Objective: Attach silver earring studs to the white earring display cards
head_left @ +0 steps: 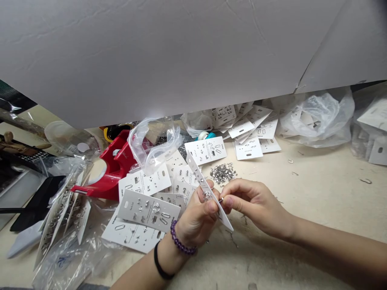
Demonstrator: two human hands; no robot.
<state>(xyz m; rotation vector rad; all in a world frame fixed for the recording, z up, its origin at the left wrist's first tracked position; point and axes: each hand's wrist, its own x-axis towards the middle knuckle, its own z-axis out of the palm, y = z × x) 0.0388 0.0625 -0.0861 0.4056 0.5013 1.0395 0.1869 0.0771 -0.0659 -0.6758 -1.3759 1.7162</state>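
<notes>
Between the hands [196, 221] [260, 207], card [198, 174] nearly edge-on

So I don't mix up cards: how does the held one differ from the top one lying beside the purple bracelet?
The held card is steeply tilted; the lying card is nearly flat. The held card is in the left hand; the lying card rests on other cards. Both are white with small shiny pieces.

Left hand [196, 215] gripping tilted earring card [197, 174]; right hand [256, 207] pinching tiny metal piece [221, 199] beside it.
</notes>
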